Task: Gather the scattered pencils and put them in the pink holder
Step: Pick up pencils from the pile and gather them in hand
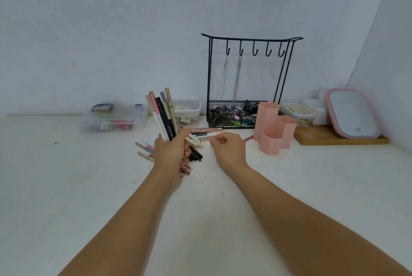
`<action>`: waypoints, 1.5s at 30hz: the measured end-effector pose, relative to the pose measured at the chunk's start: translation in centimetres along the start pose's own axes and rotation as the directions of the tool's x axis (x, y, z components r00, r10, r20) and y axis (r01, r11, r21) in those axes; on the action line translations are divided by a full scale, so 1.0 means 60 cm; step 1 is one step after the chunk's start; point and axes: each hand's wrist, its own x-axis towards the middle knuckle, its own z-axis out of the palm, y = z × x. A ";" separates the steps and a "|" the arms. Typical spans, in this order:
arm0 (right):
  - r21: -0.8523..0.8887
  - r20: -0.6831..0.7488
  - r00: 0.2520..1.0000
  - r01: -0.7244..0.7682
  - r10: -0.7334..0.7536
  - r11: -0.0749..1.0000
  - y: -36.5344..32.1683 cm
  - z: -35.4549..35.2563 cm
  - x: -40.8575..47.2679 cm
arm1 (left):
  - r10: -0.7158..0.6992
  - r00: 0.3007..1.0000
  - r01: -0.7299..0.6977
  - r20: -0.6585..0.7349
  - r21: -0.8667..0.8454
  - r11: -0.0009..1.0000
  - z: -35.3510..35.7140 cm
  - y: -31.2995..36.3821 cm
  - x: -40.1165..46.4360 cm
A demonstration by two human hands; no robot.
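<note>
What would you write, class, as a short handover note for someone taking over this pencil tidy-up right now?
Left hand grips a bundle of pencils, tips up.
Right hand hovers over the table, fingers loosely curled, holding nothing that shows.
Loose pencils lie on the table beside and beyond the left hand; one lies by the pink holder.
Done: part gathered. Left: pick up the rest, then put all in the holder, which shows no pencils.

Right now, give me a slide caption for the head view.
Left hand grips a pencil bundle; right hand reaches for loose pencils beside the pink holder.
</note>
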 end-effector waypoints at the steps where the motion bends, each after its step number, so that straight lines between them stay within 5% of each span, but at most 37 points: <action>1: -0.051 0.038 0.999 -0.014 0.016 0.999 -0.002 0.000 0.001 | 0.008 1.000 -0.008 -0.012 -0.002 1.000 -0.002 0.001 0.000; 6: -0.309 0.146 0.984 -0.051 0.101 0.950 -0.029 0.010 -0.001 | -0.008 1.000 0.008 -0.030 -0.019 1.000 -0.009 -0.003 0.001; 13: -0.351 0.077 0.989 -0.093 0.127 0.932 -0.036 0.027 0.001 | 0.009 0.997 -0.009 -0.074 0.001 1.000 -0.012 -0.005 0.014; 16: -0.238 0.035 0.989 -0.128 0.141 0.963 -0.038 0.018 -0.004 | 0.047 0.995 -0.045 -0.087 0.027 0.999 -0.011 -0.008 0.013; 19: 0.179 -0.004 0.987 -0.158 0.162 0.971 -0.046 0.005 -0.007 | 0.077 0.993 -0.072 -0.085 0.062 0.995 -0.014 -0.009 0.013; 22: 0.708 0.307 0.934 -0.353 0.183 0.611 -0.062 -0.004 -0.023 | 0.053 0.996 -0.049 -0.065 0.054 0.997 -0.016 -0.007 0.015; 24: 0.787 0.496 0.857 -0.513 0.142 0.342 -0.067 0.004 -0.038 | 0.030 0.997 -0.027 -0.072 0.046 0.999 -0.015 -0.003 0.011; 27: 0.746 0.628 0.777 -0.618 0.047 0.249 -0.072 0.022 -0.052 | 0.031 0.996 -0.027 -0.080 0.051 0.998 -0.012 0.005 0.003; 35: 0.687 0.655 0.755 -0.591 -0.010 0.422 -0.063 0.028 -0.050 | 0.081 0.986 -0.066 -0.144 0.106 0.992 -0.015 0.015 -0.005; 39: 0.625 0.625 0.780 -0.479 -0.027 0.617 -0.063 0.018 -0.051 | 0.110 0.981 -0.082 -0.158 0.174 0.981 -0.015 0.017 -0.003; 45: 0.574 0.528 0.846 -0.294 -0.071 0.764 -0.057 0.013 -0.043 | 0.150 0.980 -0.116 -0.129 0.236 0.965 -0.012 0.017 -0.008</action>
